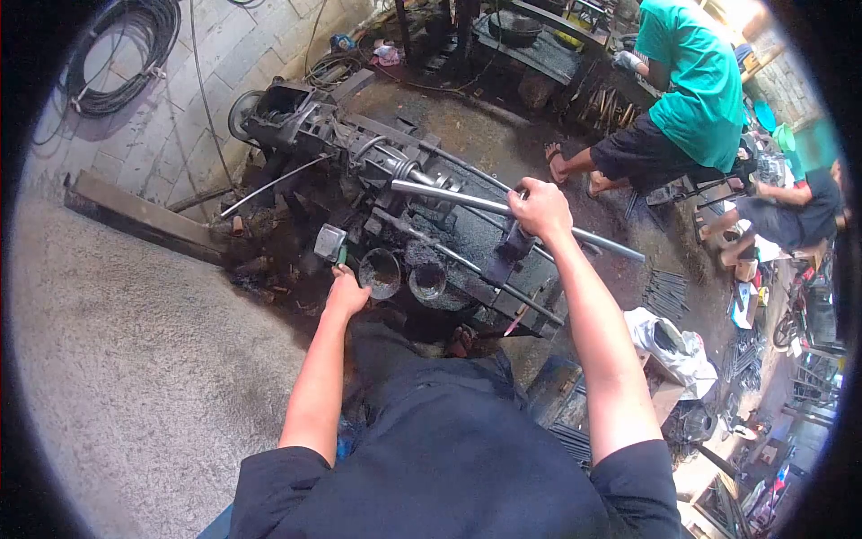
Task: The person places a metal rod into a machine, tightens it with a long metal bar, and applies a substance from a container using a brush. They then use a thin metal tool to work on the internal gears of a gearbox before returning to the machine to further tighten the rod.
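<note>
In the head view, my right hand (541, 211) is wrapped round a long grey metal rod (449, 192), which slants across and above a greasy lathe-like machine (350, 148). The rod's far part sticks out to the right past my wrist. My left hand (346, 294) is closed round a green handle (342, 256) in front of the machine. At the top of that handle sits a blocky metal piece (330, 241); whether it is fixed to the machine cannot be made out. Two round dishes (380, 272) lie close to my left hand, on the machine's near side.
A person in a green shirt (705, 85) stands at the back right, and another person (799, 211) crouches beyond. A steel beam (144, 216) lies by the wall at left. Metal rods (666, 292) and a white sack (673, 350) are on the right. Coiled cable (121, 54) hangs on the wall.
</note>
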Demonstrator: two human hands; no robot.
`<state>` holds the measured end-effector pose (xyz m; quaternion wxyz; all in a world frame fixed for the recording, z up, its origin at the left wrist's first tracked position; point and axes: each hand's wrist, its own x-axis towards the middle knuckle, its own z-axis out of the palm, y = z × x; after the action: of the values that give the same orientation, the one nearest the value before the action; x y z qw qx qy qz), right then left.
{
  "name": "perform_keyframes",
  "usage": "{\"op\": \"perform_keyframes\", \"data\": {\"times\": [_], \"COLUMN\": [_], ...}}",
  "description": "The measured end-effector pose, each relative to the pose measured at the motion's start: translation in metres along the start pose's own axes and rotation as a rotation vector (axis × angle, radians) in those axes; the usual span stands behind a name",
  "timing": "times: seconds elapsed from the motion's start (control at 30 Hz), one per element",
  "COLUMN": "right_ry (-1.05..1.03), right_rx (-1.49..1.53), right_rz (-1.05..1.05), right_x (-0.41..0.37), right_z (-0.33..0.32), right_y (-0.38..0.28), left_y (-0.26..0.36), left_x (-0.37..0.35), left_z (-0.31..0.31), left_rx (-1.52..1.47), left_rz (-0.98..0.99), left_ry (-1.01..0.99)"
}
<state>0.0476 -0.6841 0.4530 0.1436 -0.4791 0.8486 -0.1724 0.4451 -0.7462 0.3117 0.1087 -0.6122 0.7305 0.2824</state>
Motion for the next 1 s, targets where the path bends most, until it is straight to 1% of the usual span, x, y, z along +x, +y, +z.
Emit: {"op": "perform_keyframes", "data": {"times": [0.1,0.2,0.4,0.5,0.57,0.67,0.83,1.0], "right_ry": [-0.05,-0.028,-0.005,0.043,-0.01,-0.029,-0.031,-0.019], "right_rx": [0.01,0.008,0.014,0.01,0.006,0.025,0.014,0.004], "right_rz": [0.042,0.038,0.036,0.012,0.05,0.062,0.059,0.043], "right_x": [-0.0018,-0.0031,-0.0033,-0.0035,-0.0041,-0.0016,-0.0032,-0.0024], "right_z": [-0.0064,-0.0058,-0.0019,-0.0013,-0.0059,-0.0033,-0.006,-0.0042], "right_y": [-0.0063,-0.0072,-0.0035,-0.0033,-0.0082,-0.007,-0.0082,-0.0079], "left_y": [-0.0018,-0.0075,-0.0061,-0.0056,-0.004,-0.0014,-0.003,-0.005], "left_x": [-0.0011,0.0035,0.0034,0.0023,0.0015,-0.0002,0.0005,0.0018], "left_z": [0.0004,0.0084,0.0087,0.007,0.0061,0.0039,0.0057,0.0066], "left_rx": [-0.011,0.019,0.033,0.024,0.018,0.014,0.016,0.005], "left_rz": [0.016,0.02,0.022,0.034,0.035,0.032,0.05,0.021], "left_ry": [0.006,0.05,0.054,0.057,0.059,0.057,0.081,0.044]}}
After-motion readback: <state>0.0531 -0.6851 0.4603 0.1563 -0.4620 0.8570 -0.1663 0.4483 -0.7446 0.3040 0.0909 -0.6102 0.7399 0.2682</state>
